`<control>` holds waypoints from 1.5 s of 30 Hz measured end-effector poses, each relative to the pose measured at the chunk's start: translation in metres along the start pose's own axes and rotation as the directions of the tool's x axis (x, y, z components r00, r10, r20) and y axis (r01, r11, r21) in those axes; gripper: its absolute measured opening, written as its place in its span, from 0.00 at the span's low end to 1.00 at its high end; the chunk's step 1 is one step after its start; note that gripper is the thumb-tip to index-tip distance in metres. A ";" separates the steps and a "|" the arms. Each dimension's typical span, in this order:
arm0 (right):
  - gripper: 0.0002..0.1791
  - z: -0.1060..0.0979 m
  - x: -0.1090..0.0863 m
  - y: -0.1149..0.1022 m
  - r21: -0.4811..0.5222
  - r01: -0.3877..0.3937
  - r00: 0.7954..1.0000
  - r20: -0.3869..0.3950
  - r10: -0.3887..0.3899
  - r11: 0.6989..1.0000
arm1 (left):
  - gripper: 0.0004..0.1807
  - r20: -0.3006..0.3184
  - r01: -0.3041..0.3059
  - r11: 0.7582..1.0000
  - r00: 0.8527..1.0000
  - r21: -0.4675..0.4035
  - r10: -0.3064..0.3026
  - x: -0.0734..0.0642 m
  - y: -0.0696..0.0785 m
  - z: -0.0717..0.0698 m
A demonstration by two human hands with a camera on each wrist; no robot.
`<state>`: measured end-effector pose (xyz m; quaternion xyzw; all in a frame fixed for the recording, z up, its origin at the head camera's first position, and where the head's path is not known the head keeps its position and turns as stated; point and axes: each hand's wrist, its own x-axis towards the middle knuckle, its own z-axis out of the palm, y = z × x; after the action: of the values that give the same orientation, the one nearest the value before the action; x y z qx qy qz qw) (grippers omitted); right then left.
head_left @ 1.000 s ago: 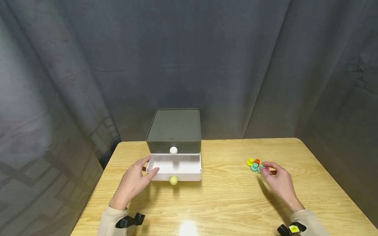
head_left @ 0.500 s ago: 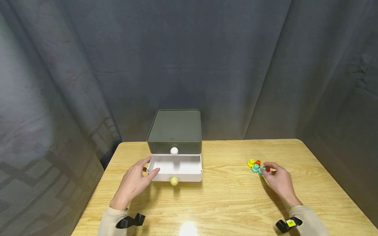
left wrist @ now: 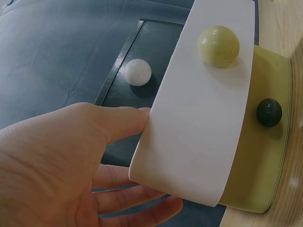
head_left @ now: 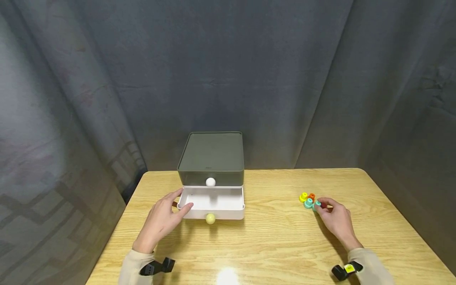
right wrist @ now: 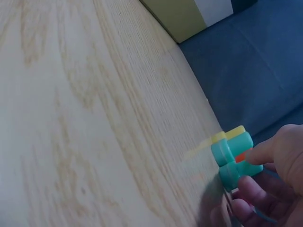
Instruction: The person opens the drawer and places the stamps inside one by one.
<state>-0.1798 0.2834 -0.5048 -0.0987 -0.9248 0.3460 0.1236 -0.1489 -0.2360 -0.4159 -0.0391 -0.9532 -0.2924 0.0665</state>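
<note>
My left hand (head_left: 160, 217) holds the left wall of a pulled-out white drawer (left wrist: 191, 118), thumb at the rim and the other fingers along the outside. This drawer has a pale yellow ball knob (head_left: 210, 219) and belongs to a dark green drawer box (head_left: 213, 152). At the right, my right hand (head_left: 336, 221) pinches a teal stepped peg (right wrist: 230, 176) standing in a small cluster. Beside it are another teal peg (head_left: 308, 204), a yellow peg (head_left: 303, 197) and an orange peg (head_left: 312, 196). A dark red piece (head_left: 323, 205) is mostly hidden by the fingers.
Above the white drawer, the shut dark green drawer carries a white knob (left wrist: 138, 72). Below it is an olive drawer front (left wrist: 246, 175) with a dark green knob (left wrist: 269, 112). Grey curtains (head_left: 228, 79) stand behind the wooden table (head_left: 270, 237).
The right hand has shifted very slightly, its fingers staying at the teal peg. The left hand and the white drawer keep their places.
</note>
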 end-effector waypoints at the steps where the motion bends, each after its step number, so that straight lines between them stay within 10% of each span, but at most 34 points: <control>1: 0.19 0.000 0.000 0.001 0.001 0.001 1.000 -0.004 -0.001 1.000 | 0.39 0.000 0.000 1.000 1.000 -0.001 0.000 0.000 0.000 0.000; 31: 0.23 -0.019 -0.003 -0.003 0.085 0.029 0.999 0.039 -0.032 0.996 | 0.39 0.003 0.004 1.000 1.000 -0.016 -0.004 -0.001 -0.002 0.001; 45: 0.19 -0.024 -0.008 -0.035 0.101 0.173 0.985 0.005 -0.174 0.980 | 0.40 0.021 0.018 1.000 1.000 -0.025 -0.018 -0.003 -0.001 -0.001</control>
<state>-0.1680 0.2699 -0.4649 -0.0088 -0.9122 0.3805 0.1517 -0.1462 -0.2371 -0.4159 -0.0345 -0.9504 -0.3045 0.0535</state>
